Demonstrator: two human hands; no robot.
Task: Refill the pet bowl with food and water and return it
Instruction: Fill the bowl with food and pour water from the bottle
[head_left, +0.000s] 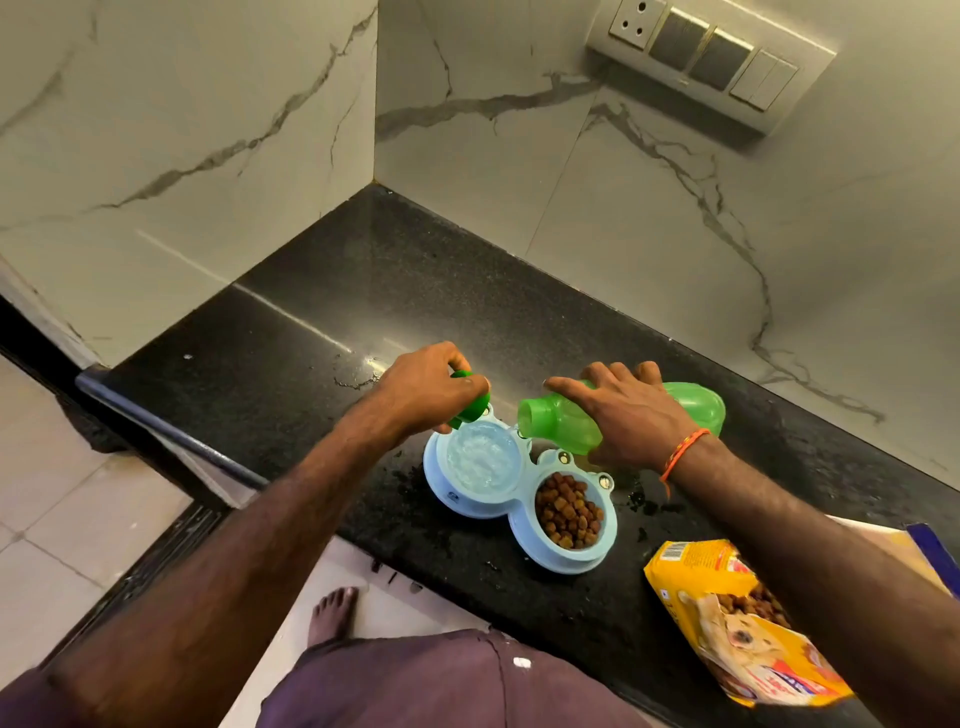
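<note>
**poster1:** Quick one: why is the green bottle (623, 413) held nearly flat instead of tipped right up?

**poster2:** Probably so the pour is kept gentle. The bottle is gripped from above by the right hand (639, 415), fingers wrapped over its body, and its long axis is laid almost level, running from the upper right of the pet bowl (519, 488) down toward it. The open mouth is pointed at the bowl's water cup and is kept just above that cup's rim. A steeper tilt would likely mean more splashing, and drops are already seen on the black counter (311, 338) around the bowl.

**poster1:** And the green cap (470, 400)?

**poster2:** It's pinched in the left hand (431, 387), fingers curled round it, and held just over the far edge of the bowl, presumably so it can be screwed back on quickly.

**poster1:** Where's the bowl itself sat?

**poster2:** On the counter near the front edge. It's a pale blue double bowl: water is seen in the left cup, brown kibble (569, 512) in the right one. Its long axis is angled from upper left to lower right. The torn yellow food bag (743, 623) is left lying to the bowl's lower right, well apart.

**poster1:** So nearly done?

**poster2:** Looks that way; only capping and returning the bowl seem to be left.
</note>
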